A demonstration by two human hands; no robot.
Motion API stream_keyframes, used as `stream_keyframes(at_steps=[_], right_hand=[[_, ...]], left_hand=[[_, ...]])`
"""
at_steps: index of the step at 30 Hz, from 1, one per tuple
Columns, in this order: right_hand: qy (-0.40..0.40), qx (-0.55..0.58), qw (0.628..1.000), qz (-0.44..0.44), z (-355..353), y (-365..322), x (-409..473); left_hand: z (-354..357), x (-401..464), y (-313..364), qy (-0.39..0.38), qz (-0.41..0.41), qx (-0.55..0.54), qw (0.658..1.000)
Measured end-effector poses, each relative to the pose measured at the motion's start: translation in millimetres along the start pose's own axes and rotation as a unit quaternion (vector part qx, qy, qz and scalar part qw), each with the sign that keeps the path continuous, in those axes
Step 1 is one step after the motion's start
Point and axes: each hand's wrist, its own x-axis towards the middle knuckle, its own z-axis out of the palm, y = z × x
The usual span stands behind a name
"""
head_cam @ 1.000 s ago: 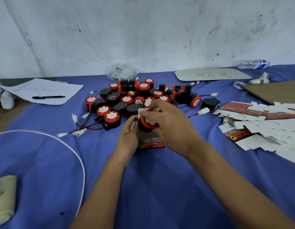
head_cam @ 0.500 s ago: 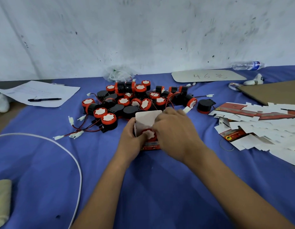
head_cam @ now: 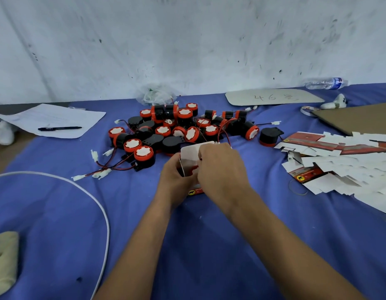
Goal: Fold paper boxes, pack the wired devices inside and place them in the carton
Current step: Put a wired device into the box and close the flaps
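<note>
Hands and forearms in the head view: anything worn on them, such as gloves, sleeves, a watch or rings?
Nothing worn shows. The left hand and right hand are bare, without gloves, and no ring is visible. Both forearms are bare to the bottom edge of the frame: no sleeves, watch, wristband or markings.

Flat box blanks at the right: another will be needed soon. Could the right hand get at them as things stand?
Probably not yet: the right hand grips the paper box along with the left hand. Once freed, bare cloth leads to the flat box blanks.
</note>
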Motion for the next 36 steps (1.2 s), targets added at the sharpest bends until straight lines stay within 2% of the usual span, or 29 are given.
stream_keyframes(at_steps=[7,16,21,33,36], right_hand=[[-0.023,-0.023,0.999,0.023,6.2,-15.4,16.3],[-0.057,0.018,0.998,0.035,5.8,-8.4,25.3],[-0.044,-0.004,0.999,0.020,6.7,-5.3,18.5],[-0.022,-0.031,0.999,0.024,-0.8,-3.2,14.6],[-0.038,-0.039,0.998,0.015,-5.2,-2.7,16.6]], left_hand=[[1.0,-2.7,3.3,-0.016,0.059,0.071,0.996],[-1.8,-4.8,6.3,-0.047,0.056,0.088,0.993],[-0.1,-6.0,8.8,-0.051,0.039,0.053,0.997],[1.5,-5.4,11.7,-0.067,0.045,0.076,0.994],[0.6,-5.5,9.9,-0.064,0.024,0.064,0.996]])
